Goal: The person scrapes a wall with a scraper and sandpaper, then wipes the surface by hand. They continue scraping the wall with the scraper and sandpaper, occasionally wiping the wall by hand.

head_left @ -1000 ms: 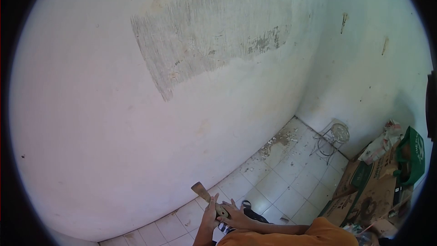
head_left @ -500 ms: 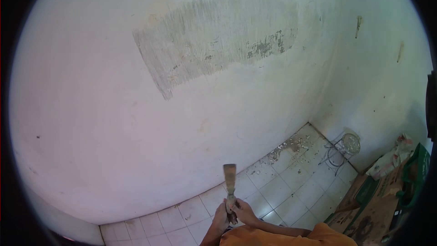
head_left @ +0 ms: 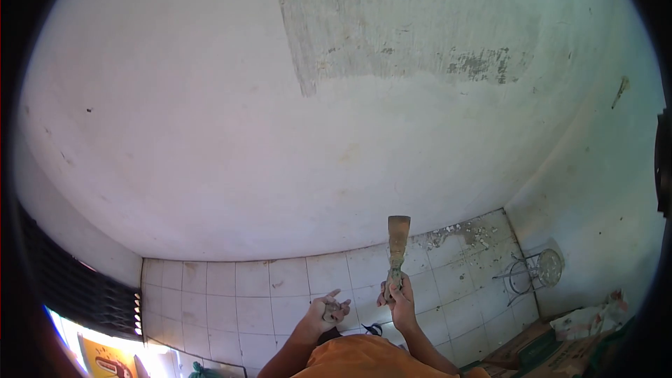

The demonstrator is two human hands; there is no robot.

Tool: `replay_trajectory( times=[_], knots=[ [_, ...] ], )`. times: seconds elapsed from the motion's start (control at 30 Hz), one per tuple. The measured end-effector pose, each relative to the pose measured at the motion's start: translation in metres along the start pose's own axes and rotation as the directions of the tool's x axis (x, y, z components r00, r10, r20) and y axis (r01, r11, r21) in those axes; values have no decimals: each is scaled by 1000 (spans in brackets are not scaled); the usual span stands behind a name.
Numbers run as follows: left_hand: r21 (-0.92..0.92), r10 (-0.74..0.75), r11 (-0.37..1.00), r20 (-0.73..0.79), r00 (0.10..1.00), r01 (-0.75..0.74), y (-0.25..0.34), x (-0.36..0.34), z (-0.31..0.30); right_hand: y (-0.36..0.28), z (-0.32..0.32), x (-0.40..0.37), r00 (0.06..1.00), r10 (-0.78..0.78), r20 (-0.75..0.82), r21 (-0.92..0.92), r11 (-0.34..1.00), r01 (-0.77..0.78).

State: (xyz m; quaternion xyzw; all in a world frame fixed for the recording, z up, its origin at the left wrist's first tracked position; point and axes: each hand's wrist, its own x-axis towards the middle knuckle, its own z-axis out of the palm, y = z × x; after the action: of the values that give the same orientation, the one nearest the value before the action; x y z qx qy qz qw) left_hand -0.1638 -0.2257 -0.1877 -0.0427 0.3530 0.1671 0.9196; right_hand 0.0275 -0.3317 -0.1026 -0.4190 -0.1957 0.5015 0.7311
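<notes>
My right hand (head_left: 397, 294) is wrapped round the handle of a scraper (head_left: 398, 238), whose wide flat blade points up toward the wall. To its left, my left hand (head_left: 329, 310) is turned palm up with its fingers spread apart; the palm looks greyish and dusty. A gap separates the two hands. Beyond them, the white wall (head_left: 210, 154) bears a large scraped grey patch (head_left: 392, 21) with darker spots at its lower right.
Plaster flakes (head_left: 462, 234) lie on the tiled floor (head_left: 252, 315) by the corner. A round-topped metal stool (head_left: 549, 267) stands at the right wall, near cardboard boxes (head_left: 514, 346) and a plastic bag (head_left: 591, 322). A dark slatted grille (head_left: 77, 273) is at the left.
The view has shifted left and down. My left hand has come off the scraper and opened, moving apart from my right hand, which still holds the handle.
</notes>
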Motion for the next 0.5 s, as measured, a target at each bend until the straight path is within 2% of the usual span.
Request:
replay_trajectory(
  times=[0.03,0.13,0.17,0.3,0.4,0.5],
  knots=[
    [17,-30,999,81,996,28,8,-1,-5,-2,0,3,1000,27,-10,2,1000,-27],
    [118,173,978,25,985,-175,25,-15,5,-6,7,15,996,92,-24,-28,995,-92],
    [99,259,962,-43,965,-254,32,-17,9,-9,11,21,995,102,-20,-68,992,-103],
    [291,506,819,43,862,-495,68,-62,80,-13,41,53,999,47,7,-87,995,-46],
    [481,604,610,232,763,-629,100,-87,131,-12,63,79,999,29,14,-69,997,-28],
    [719,568,260,426,704,-645,138,-93,169,-1,83,114,1000,-22,14,28,999,22]
  ],
)
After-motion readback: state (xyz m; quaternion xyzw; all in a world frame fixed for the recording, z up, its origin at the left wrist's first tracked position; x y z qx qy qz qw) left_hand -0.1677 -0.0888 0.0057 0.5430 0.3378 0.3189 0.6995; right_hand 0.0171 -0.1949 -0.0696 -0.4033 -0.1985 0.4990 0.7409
